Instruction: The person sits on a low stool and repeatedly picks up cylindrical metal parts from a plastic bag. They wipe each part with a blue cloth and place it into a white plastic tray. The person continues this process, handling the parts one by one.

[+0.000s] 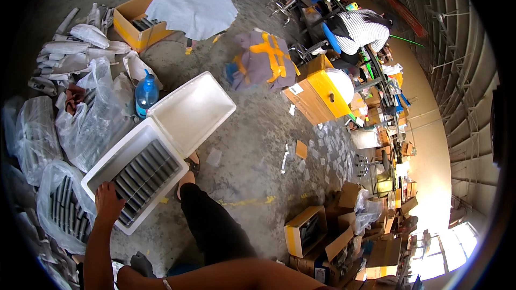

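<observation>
My left hand (109, 202) reaches over the near left rim of a white foam box (141, 129). Its fingers look spread, touching the edge of a row of dark grey tubes (142, 174) inside the box. A line runs across the tubes. My right forearm crosses the bottom of the view, a band at its wrist. The right hand (129, 278) is low, left of my knee, and looks curled. A dark grey piece (142, 263) shows against it; its kind is unclear. The white foam lid (194, 110) lies beyond the box.
Plastic bags of grey tubes (67, 204) and wrapped bundles (70, 53) crowd the left. A blue bottle (147, 95) stands behind the box. A carton (141, 19) is partly covered by grey cloth. More cartons (306, 231) stand right; people work (357, 29) at a far bench.
</observation>
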`<move>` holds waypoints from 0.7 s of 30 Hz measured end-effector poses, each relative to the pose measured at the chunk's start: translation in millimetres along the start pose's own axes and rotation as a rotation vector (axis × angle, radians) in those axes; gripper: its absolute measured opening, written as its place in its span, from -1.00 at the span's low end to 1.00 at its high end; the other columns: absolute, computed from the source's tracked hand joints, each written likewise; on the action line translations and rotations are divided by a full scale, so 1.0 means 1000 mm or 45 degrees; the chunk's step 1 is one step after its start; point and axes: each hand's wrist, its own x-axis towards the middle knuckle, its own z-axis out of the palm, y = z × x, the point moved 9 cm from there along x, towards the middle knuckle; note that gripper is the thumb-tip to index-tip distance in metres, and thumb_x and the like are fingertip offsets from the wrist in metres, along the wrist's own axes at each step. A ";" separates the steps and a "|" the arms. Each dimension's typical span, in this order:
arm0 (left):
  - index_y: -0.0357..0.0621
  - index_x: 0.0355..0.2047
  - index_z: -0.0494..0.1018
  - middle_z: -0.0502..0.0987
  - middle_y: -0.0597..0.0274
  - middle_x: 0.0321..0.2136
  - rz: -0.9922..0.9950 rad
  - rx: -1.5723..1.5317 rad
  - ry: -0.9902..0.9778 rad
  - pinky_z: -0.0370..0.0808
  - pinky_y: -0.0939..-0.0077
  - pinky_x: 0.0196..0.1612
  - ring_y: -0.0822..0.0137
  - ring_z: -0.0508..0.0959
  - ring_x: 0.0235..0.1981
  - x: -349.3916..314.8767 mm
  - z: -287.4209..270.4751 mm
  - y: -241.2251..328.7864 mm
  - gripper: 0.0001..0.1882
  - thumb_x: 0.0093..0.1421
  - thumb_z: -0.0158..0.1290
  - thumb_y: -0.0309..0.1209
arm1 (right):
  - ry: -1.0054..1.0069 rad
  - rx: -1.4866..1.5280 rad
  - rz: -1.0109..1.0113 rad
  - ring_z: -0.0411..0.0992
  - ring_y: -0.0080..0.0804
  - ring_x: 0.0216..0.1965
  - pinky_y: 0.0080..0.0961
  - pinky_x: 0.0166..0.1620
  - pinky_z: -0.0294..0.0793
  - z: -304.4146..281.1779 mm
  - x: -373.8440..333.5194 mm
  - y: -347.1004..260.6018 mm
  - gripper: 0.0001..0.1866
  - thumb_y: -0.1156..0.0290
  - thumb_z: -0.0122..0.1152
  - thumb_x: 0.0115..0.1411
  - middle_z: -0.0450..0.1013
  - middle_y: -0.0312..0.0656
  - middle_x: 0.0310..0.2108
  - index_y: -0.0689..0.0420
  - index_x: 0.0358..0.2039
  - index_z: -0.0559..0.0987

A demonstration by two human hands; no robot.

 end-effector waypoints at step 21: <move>-0.29 -0.08 0.38 0.44 0.02 -0.13 -0.257 -0.466 1.067 0.41 0.34 -0.05 0.11 0.47 -0.13 -0.108 -0.078 -0.119 -0.71 0.16 0.00 -0.63 | -0.299 0.271 0.178 0.45 -0.26 -0.52 -0.28 -0.48 0.35 0.094 -0.009 0.000 -0.93 0.40 0.15 -0.15 0.47 -0.19 -0.62 0.02 -0.70 0.55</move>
